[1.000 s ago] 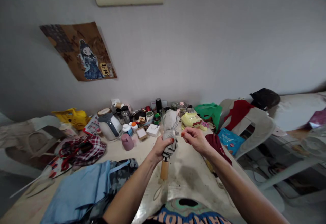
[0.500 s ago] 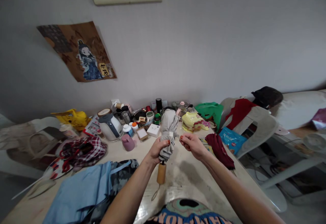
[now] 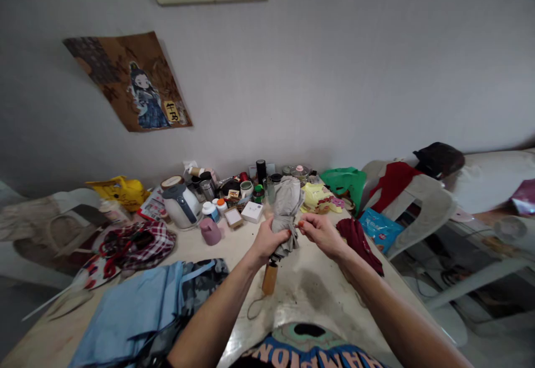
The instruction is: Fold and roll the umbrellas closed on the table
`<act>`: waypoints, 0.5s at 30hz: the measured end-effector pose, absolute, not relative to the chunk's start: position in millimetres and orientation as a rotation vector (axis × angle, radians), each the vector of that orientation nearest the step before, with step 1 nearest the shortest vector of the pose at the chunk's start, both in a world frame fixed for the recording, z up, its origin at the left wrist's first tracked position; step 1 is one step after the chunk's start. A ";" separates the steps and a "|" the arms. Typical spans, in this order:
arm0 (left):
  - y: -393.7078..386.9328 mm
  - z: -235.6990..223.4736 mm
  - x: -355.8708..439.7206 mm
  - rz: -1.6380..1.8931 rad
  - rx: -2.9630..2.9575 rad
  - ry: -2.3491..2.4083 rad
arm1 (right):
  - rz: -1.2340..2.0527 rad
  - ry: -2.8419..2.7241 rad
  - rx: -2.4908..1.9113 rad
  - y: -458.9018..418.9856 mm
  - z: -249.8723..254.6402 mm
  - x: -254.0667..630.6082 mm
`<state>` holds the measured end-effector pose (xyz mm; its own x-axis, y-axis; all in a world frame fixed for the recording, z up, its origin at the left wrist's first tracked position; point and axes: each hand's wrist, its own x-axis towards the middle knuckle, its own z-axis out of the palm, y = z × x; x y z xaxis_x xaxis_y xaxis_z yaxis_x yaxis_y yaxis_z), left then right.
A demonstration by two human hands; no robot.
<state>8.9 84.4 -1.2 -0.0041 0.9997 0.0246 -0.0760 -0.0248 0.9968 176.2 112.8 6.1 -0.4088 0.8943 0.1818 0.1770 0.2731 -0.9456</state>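
A folded grey umbrella (image 3: pixel 287 198) is held above the table, tilted with its top leaning to the right. My left hand (image 3: pixel 270 240) is closed round the lower part of its canopy, the thumb lying across the cloth. Below that hand hangs the wooden handle (image 3: pixel 270 280) with a thin cord loop (image 3: pixel 253 308). At the canopy's right side, my right hand (image 3: pixel 320 234) is pinched, its fingertips against the fabric. Whether the pinch has a strap or a fold of cloth is too small to make out.
Light blue folded cloth (image 3: pixel 129 306) lies at the left front. Behind stand a kettle (image 3: pixel 179 206), a pink cup (image 3: pixel 209 231) and a white box (image 3: pixel 252 212). Right of my right hand are a dark red folded item (image 3: pixel 361 245) and a blue packet (image 3: pixel 381 228).
The umbrella has tilted, its top going right and its handle swinging slightly right. My right hand, which was a little apart from it, now meets the fabric. My left hand keeps its grasp.
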 end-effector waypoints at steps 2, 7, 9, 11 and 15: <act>82.5 0.5 11.1 1.276 1.214 1.172 | 1.089 -1.888 -0.961 111.7 9.2 178.5; 78.7 0.3 13.1 1.263 1.233 1.187 | 0.858 -2.037 -0.980 106.8 15.1 181.8; 78.2 0.1 13.4 1.264 1.243 1.200 | 0.818 -2.068 -1.003 106.0 16.7 182.3; 78.2 0.5 14.3 1.266 1.267 1.212 | 0.785 -2.094 -1.017 106.0 17.7 182.4; 78.2 0.8 18.2 1.284 1.295 1.245 | 0.687 -2.129 -1.065 106.4 16.9 181.0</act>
<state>18.2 78.2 0.8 -0.0460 0.9948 0.0910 0.0601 -0.0881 0.9943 181.0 106.4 16.9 -0.4572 0.8311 0.3165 0.4896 0.5323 -0.6906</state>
